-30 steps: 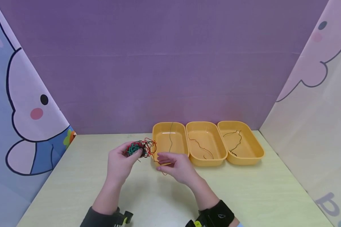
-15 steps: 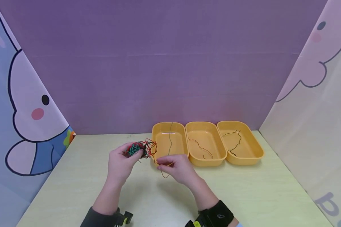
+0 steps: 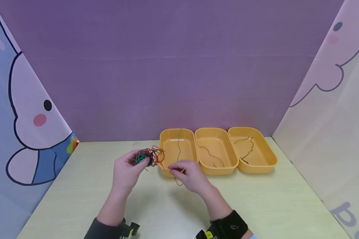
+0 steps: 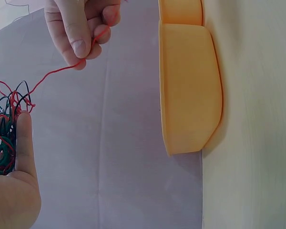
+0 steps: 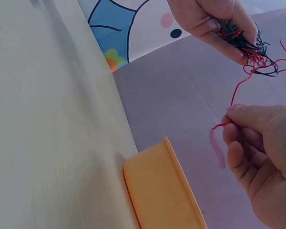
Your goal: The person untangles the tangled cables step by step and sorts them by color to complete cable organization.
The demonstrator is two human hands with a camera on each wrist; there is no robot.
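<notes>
A tangled bundle of thin red, green and black wires rests in my left hand, gripped between thumb and fingers above the table. Loose red loops stick out on its right side. From there a single red wire runs across to my right hand, whose thumb and forefinger pinch it. In the right wrist view the strand looks nearly straight between the two hands, and its free end hangs past the pinch. My right hand overlaps the front of the left yellow tray in the head view.
The middle yellow tray and right yellow tray stand beside the left one along the back wall. A greenish wire lies in the left tray, reddish wire in the middle, black wire in the right. Printed panels flank the table.
The right thumb and fingers have closed on the red wire and moved slightly right, drawing the strand straighter. The left hand and its bundle have stayed nearly still.
</notes>
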